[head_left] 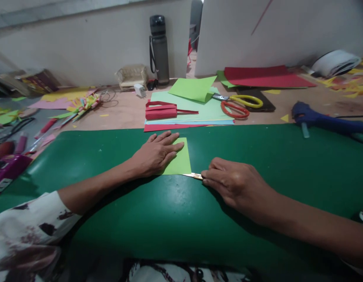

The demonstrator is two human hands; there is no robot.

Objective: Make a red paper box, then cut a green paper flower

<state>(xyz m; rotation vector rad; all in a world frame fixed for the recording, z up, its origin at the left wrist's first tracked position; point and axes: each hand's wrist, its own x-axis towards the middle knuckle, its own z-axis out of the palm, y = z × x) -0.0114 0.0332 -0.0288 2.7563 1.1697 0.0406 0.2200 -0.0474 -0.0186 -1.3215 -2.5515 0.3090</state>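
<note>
A small light green paper (181, 162) lies on the dark green mat (258, 152). My left hand (156, 153) rests flat on the paper, fingers stretched out, pressing it down. My right hand (233, 182) is closed round a thin metal blade (193, 175), whose tip pokes out leftward along the paper's near edge. How much of the tool lies inside the fist is hidden.
Beyond the mat lie a stack of coloured sheets (196, 113), a folded red paper strip (162, 110), scissors with yellow and red handles (240, 105), a blue glue gun (325, 119) at right, a dark water bottle (159, 49), red sheets (264, 76) and paper scraps (81, 103) at left.
</note>
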